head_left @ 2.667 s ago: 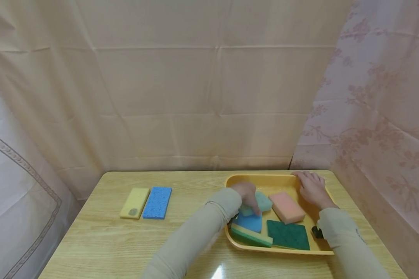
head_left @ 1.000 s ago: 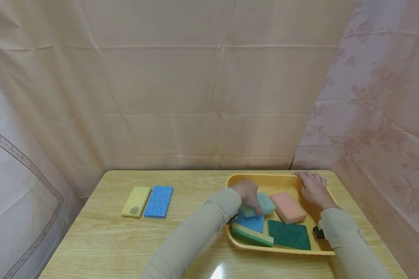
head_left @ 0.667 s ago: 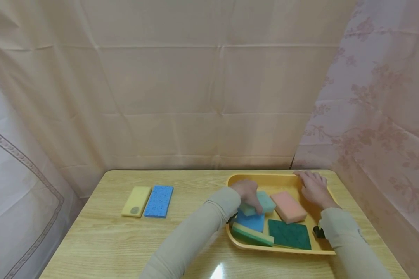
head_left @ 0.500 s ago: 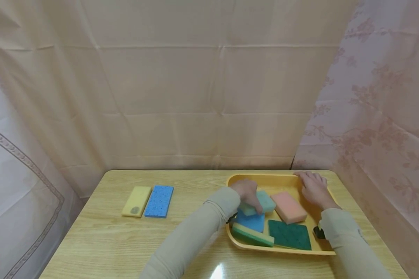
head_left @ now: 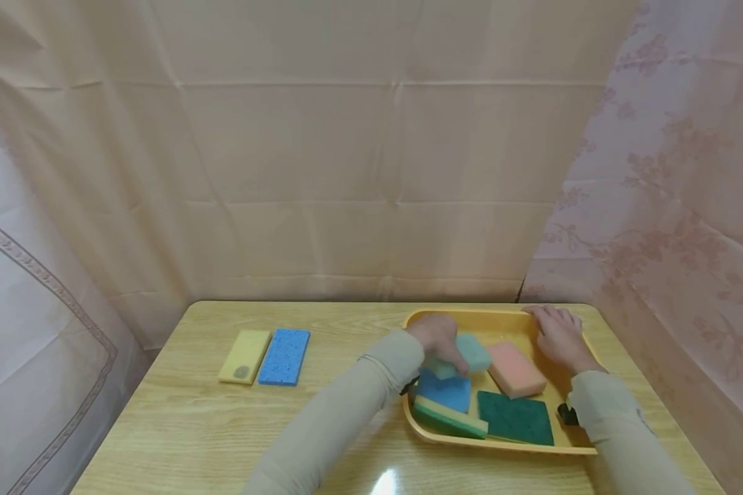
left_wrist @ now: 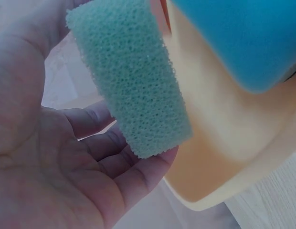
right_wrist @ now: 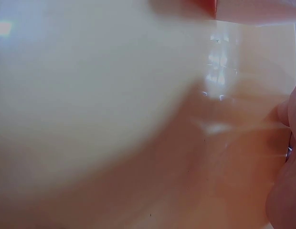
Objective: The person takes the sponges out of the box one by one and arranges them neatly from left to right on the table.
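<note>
My left hand [head_left: 438, 337] pinches a mint-green sponge [head_left: 473, 354] between thumb and fingers, above the left part of a yellow tray [head_left: 470, 317]. In the left wrist view the porous sponge [left_wrist: 133, 81] rests against the curled fingertips, tilted. Just below it in the tray lies a blue sponge [head_left: 448, 393]. My right hand [head_left: 560, 340] grips the tray's back right corner, fingers over the rim; the right wrist view catches only part of that hand [right_wrist: 286, 181] at its edge, beside the tray's inner wall.
The tray also holds a pink sponge [head_left: 515, 370], a dark green scouring sponge [head_left: 515, 418] and a yellow-green scrub sponge [head_left: 448, 419] on its side. On the wooden table's [head_left: 179, 440] left, a pale yellow sponge [head_left: 244, 356] and a speckled blue sponge [head_left: 285, 356] lie side by side.
My left hand has kept hold of the mint-green sponge and raised it slightly, baring a little more of the blue sponge beneath. The right hand stays on the tray's corner.
</note>
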Motion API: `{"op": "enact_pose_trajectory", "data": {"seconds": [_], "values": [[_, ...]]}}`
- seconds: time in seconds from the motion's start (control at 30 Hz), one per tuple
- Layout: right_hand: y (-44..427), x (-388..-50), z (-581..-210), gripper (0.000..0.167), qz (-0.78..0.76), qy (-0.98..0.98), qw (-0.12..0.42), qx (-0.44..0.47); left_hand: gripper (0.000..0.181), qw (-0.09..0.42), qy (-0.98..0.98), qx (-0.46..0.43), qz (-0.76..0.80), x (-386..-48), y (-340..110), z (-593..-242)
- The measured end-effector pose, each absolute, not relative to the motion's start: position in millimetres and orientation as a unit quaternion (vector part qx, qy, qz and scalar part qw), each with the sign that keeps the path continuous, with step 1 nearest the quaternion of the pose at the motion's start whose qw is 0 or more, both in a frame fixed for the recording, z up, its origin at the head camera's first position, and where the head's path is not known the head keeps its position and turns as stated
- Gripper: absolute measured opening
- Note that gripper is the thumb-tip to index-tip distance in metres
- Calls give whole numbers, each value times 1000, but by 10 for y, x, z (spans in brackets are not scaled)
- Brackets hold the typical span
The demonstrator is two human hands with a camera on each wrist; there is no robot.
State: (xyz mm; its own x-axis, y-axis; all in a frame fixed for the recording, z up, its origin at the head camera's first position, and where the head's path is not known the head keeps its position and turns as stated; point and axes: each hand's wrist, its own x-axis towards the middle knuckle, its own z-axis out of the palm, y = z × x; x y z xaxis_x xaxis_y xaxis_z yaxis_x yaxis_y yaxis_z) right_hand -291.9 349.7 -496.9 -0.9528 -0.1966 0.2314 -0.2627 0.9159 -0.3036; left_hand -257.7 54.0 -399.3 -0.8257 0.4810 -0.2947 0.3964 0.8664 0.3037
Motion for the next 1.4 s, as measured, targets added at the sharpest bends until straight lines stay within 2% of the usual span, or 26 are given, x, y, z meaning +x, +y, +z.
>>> {"op": "enact_pose_trajectory", "data": {"seconds": [0.33, 0.7, 0.9, 1.13, 1.4], "values": [[3512, -2915, -4977, 36, 168, -973, 98, 125, 39, 168, 940, 252, 158, -2563, 408, -3913], [3503, -2899, -4979, 33, 166, -973, 105, 124, 38, 142, 923, 278, 225, -2465, 282, -3793], [3497, -2898, -4963, 36, 169, -972, 99, 127, 46, 117, 928, 272, 225, -2412, 163, -3718], [3504, -2900, -4950, 38, 167, -973, 92, 130, 65, 80, 937, 259, 219, -2380, -22, -3679], [3524, -2913, -4982, 40, 166, -973, 96, 133, 73, 57, 937, 235, 251, -2365, -307, -3692]]}}
